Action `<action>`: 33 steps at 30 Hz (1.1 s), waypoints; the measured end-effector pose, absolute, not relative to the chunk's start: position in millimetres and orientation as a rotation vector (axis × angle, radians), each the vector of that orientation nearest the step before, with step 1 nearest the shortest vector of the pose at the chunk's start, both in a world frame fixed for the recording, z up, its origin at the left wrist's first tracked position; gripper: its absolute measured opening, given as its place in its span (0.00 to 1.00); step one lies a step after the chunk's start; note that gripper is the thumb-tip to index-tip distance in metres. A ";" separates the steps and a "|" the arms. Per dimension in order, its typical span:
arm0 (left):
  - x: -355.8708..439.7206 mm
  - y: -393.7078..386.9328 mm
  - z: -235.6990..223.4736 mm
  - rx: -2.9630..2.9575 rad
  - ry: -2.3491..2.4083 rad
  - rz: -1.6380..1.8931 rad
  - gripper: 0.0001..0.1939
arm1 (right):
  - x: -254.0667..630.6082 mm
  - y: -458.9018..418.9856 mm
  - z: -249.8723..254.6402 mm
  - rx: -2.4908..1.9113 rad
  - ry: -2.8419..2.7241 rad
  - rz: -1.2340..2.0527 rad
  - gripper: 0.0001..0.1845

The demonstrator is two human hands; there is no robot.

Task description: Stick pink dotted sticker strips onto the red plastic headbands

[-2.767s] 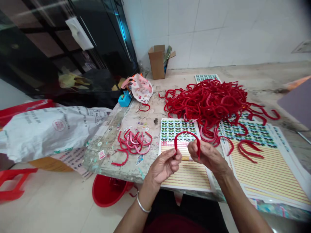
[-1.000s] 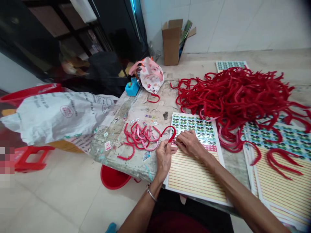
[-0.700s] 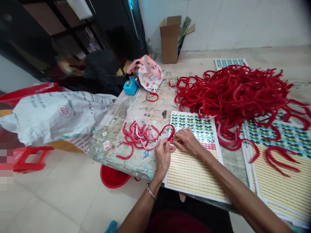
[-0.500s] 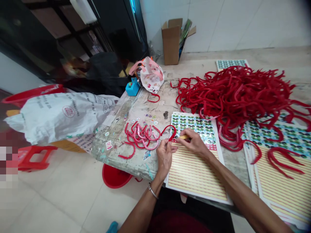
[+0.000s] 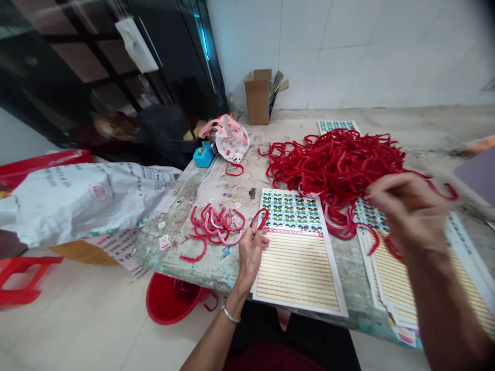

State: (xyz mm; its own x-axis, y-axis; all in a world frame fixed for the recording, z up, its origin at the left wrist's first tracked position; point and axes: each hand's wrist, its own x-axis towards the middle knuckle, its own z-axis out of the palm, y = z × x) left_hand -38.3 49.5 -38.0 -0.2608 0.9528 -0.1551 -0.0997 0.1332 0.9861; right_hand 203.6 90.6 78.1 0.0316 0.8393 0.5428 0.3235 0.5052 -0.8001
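Observation:
My left hand (image 5: 251, 250) is closed on one end of a red headband (image 5: 260, 218), which it holds just above the table's edge, between a small heap of red headbands (image 5: 214, 229) and a sticker sheet (image 5: 297, 247) with eye stickers and yellow strips. Blurred by motion, my right hand (image 5: 406, 206) is raised over the sticker sheets on the right (image 5: 402, 288), beside the big pile of red headbands (image 5: 340, 162). Its fingers look curled, but what they hold, if anything, does not show.
A red basin (image 5: 170, 301) stands on the floor under the table's near edge. A white sack (image 5: 85, 198) lies to the left, with a red stool (image 5: 19, 278) below it. At the back are a cardboard box (image 5: 258, 95), a pink-and-white bag (image 5: 230, 139) and a small blue object (image 5: 201, 154).
My right hand has left the headband and the sticker sheet and swung up to the right, toward the big pile. My left hand still holds the headband beside the small heap.

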 end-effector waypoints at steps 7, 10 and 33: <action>-37.8 23.8 40.0 0.965 1.070 1.306 0.09 | 143.4 76.7 69.1 -0.855 -2.236 0.335 0.05; -33.6 19.8 48.4 0.971 1.050 1.330 0.09 | 136.3 74.0 67.8 -0.827 -2.324 0.268 0.04; -24.2 12.3 33.3 0.767 1.025 1.443 0.06 | 106.0 23.4 3.3 -0.956 -0.825 1.722 0.14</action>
State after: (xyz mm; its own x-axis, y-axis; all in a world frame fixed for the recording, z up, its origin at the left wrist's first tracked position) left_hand -24.2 12.3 33.3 -0.1374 0.9859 -0.0959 -0.4153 0.0305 0.9092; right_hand 106.0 23.4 3.3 -0.2275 0.9467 -0.2282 -0.4157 -0.3063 -0.8563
